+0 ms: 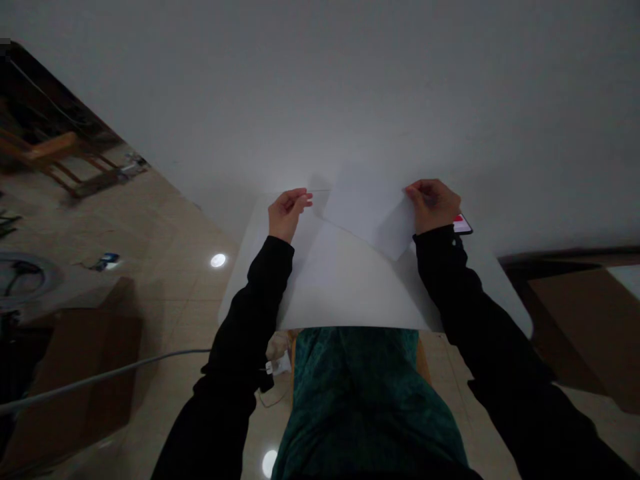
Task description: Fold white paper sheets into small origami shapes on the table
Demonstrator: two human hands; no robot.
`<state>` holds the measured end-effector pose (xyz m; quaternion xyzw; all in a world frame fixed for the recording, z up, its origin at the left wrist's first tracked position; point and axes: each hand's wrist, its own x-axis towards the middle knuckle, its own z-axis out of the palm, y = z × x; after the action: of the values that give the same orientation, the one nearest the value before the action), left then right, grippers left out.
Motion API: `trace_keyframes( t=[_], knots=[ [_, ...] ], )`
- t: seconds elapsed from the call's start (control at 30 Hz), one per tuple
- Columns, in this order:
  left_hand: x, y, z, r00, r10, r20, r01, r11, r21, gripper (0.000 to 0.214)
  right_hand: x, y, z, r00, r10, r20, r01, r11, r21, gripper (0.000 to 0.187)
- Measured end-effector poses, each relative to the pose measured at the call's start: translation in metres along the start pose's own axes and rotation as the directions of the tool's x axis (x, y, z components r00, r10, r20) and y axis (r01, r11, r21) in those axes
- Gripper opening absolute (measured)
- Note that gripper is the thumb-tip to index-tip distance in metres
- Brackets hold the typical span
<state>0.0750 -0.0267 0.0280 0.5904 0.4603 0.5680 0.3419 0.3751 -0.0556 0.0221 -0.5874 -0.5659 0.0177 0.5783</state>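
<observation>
Toward the far end of the white counter [245, 280], the hands stand well apart: the right hand [433, 205] pinches a corner of a sheet of white paper [367, 223], while the left hand [289, 215] is raised near its other side, its grip hard to tell. The sheet looks light and floppy, best taken by its edges, and its long axis runs slantwise across the counter, with a phone [463, 224] just beside the right hand.

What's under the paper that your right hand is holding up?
Under the sheet of paper held by the right hand, there is more white paper lying on a white table. The spot right beneath the sheet is covered, so it can't be seen.
</observation>
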Motion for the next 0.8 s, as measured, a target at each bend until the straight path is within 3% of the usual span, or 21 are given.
trace_keyframes(
  t=[0.1,0.2,0.4,0.6,0.7,0.8],
  knots=[
    [-0.002,-0.010,0.009,0.992,-0.037,0.124,0.043,0.998,-0.045,0.061,0.002,0.001,0.007,0.991,0.121,-0.056,-0.103,0.961,0.258,0.016],
    [-0.006,-0.016,0.016,0.990,-0.030,0.141,0.040,0.997,-0.068,0.075,0.002,-0.002,0.013,0.976,0.199,-0.085,-0.146,0.895,0.422,0.018],
    [-0.019,-0.008,0.022,0.941,-0.052,0.335,0.134,0.965,-0.227,0.042,-0.003,0.004,0.027,0.884,0.459,-0.086,-0.319,0.729,0.606,0.021],
    [-0.026,0.001,0.027,0.926,-0.045,0.375,0.153,0.953,-0.262,0.033,-0.019,0.006,0.045,0.783,0.620,0.047,-0.479,0.552,0.682,0.027],
    [-0.026,0.000,0.027,0.932,-0.027,0.362,0.140,0.946,-0.292,0.034,-0.023,0.006,0.047,0.774,0.625,0.098,-0.503,0.513,0.696,0.029],
    [-0.025,-0.002,0.026,0.939,-0.025,0.342,0.135,0.944,-0.301,0.034,-0.025,0.007,0.047,0.789,0.607,0.098,-0.498,0.537,0.681,0.027]
  ],
)
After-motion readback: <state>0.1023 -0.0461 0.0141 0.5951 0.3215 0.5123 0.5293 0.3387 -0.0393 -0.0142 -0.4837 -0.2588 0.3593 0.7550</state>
